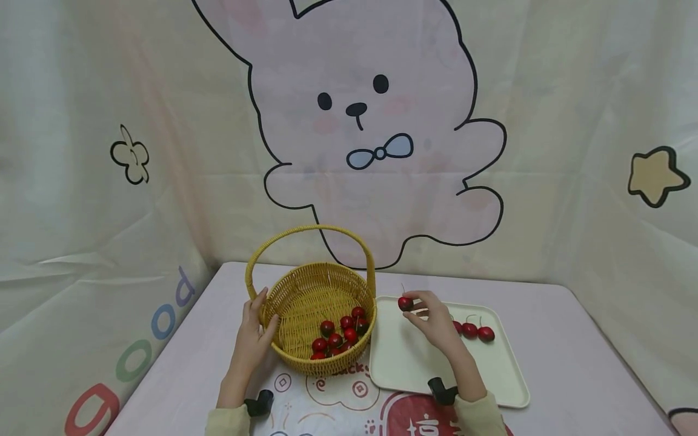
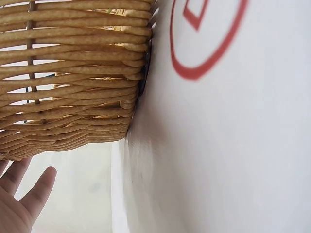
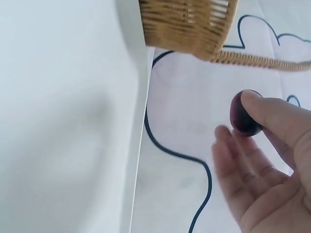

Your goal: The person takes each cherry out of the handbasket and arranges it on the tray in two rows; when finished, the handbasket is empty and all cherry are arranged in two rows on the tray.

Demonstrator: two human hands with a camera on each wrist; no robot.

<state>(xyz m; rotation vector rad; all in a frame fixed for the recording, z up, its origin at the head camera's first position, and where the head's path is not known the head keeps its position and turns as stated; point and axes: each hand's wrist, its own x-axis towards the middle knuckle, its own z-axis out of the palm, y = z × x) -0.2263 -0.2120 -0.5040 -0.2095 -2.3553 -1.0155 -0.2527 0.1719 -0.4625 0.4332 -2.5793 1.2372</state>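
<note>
At the left side of a yellow wicker basket (image 1: 297, 303), my left hand (image 1: 252, 333) holds the rim, its thumb over the inside and its fingers along the outside. In the left wrist view, fingers (image 2: 41, 191) show beside the woven wall (image 2: 68, 92). Several red cherries (image 1: 335, 340) lie in the basket's right part. My right hand (image 1: 433, 318) pinches one dark red cherry (image 1: 405, 303), stem up, between thumb and fingertips above the tray's left end. In the right wrist view this cherry (image 3: 243, 114) sits under the thumb, the other fingers spread below.
A white tray (image 1: 403, 363) stands right of the basket. A short row of cherries (image 1: 485, 333) lies at its right side, partly behind my right hand. The basket's tall arched handle (image 1: 319, 227) rises over it. A printed sheet (image 1: 338, 418) lies in front, and a cartoon curtain hangs behind.
</note>
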